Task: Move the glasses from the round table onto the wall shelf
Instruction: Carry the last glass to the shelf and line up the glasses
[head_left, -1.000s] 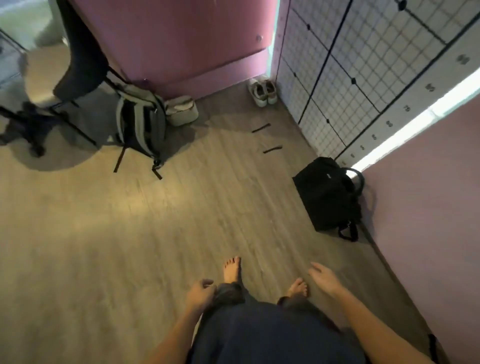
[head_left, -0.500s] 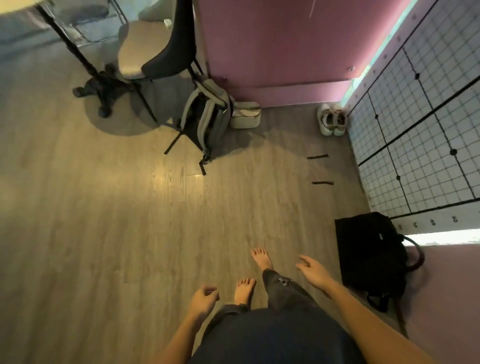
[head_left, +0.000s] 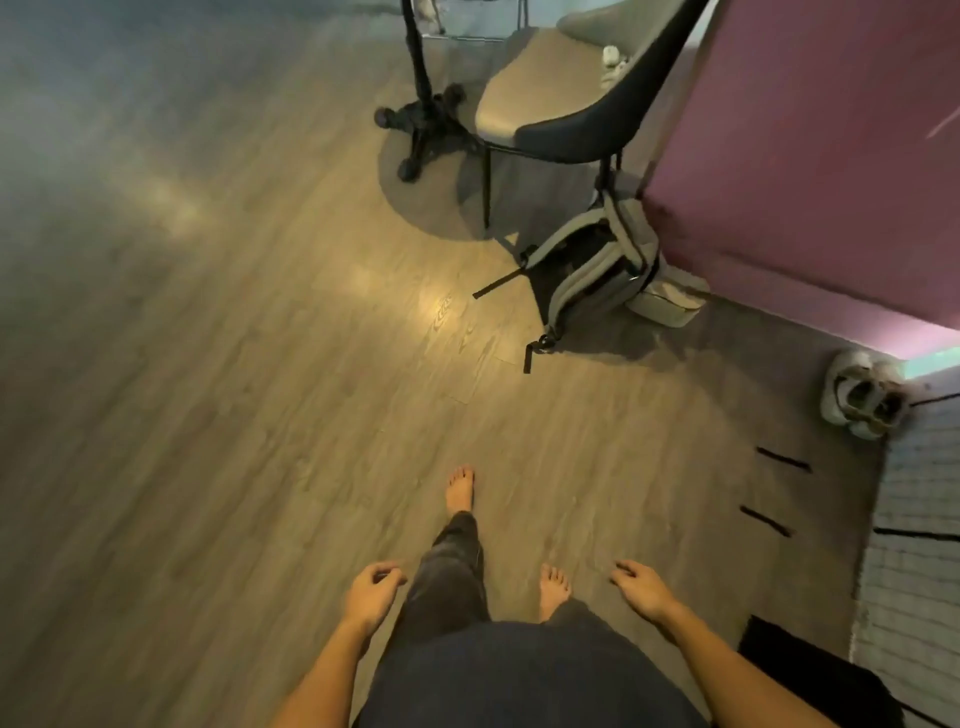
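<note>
No glasses show in this view, and neither the tabletop nor the wall shelf is visible. Only the table's black pedestal leg (head_left: 422, 111) stands on the wood floor at the top middle. My left hand (head_left: 370, 594) hangs beside my left leg with loosely curled fingers and holds nothing. On the other side my right hand (head_left: 640, 587) hangs empty, its fingers relaxed and spread. My bare feet stand on the floor between the two hands.
A grey chair (head_left: 550, 104) stands right of the table leg. A grey backpack (head_left: 587, 265) and a pale pouch (head_left: 667, 301) lie by the pink wall (head_left: 810, 171). White shoes (head_left: 865, 402), a white grid panel (head_left: 914, 545) and a black bag (head_left: 810, 670) are at the right.
The view has swung left: the chair, backpack and table leg have shifted toward the right and centre, and the grid wall has slid to the right edge. My feet have stepped forward; both hands stay empty.
</note>
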